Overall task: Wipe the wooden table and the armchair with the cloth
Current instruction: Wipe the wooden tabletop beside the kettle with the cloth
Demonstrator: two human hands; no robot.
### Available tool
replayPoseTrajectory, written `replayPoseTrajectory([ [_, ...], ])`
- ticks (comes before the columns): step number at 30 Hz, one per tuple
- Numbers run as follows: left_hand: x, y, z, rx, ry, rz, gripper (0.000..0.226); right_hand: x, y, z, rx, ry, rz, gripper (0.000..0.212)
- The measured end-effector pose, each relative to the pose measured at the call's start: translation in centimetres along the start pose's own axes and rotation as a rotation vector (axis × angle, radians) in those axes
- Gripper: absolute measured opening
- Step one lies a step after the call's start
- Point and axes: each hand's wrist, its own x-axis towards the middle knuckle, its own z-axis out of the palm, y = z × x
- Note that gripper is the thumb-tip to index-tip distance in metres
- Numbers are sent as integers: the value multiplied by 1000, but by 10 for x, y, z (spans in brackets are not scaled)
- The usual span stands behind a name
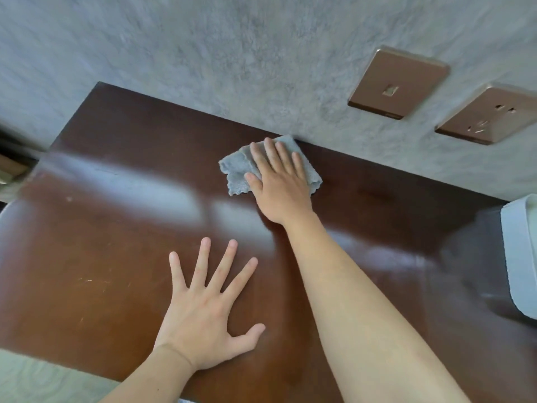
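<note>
The dark brown wooden table [110, 257] fills most of the view, glossy with pale reflections. A grey cloth [236, 170] lies on it near the far edge, against the wall. My right hand [279, 184] presses flat on the cloth with fingers together, covering most of it. My left hand [203, 309] rests flat on the table nearer to me, fingers spread wide, holding nothing. The armchair is not in view.
A grey textured wall [232, 53] runs along the table's far edge. Two bronze wall plates hang on it at the right: a switch [398, 82] and a socket [491, 114]. A white object [520, 257] sits at the table's right edge.
</note>
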Motion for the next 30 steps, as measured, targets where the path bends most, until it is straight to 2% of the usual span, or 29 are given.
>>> replayPoseTrajectory([
  [6, -4, 2, 3, 16, 11, -6, 103, -74, 119, -11, -32, 76, 541, 62],
  [12, -1, -2, 2, -17, 28, 4, 102, -67, 123, -16, -21, 51, 1047, 66],
  [14, -1, -1, 2, -15, 27, 4, 102, -47, 96, -13, 3, 19, 1014, 67],
  [19, -1, 0, 1, -1, 12, 2, 102, -3, -5, 6, 53, 23, 448, 64],
  [23, -1, 0, 0, 25, 22, -2, 100, -14, -9, 5, 33, -2, 166, 61],
  [26, -2, -1, 1, 39, 20, -3, 100, -54, 15, 7, 8, 31, 134, 59],
  [30, -1, 0, 2, 59, 24, -2, 99, -114, 61, 6, -45, 84, 342, 59],
])
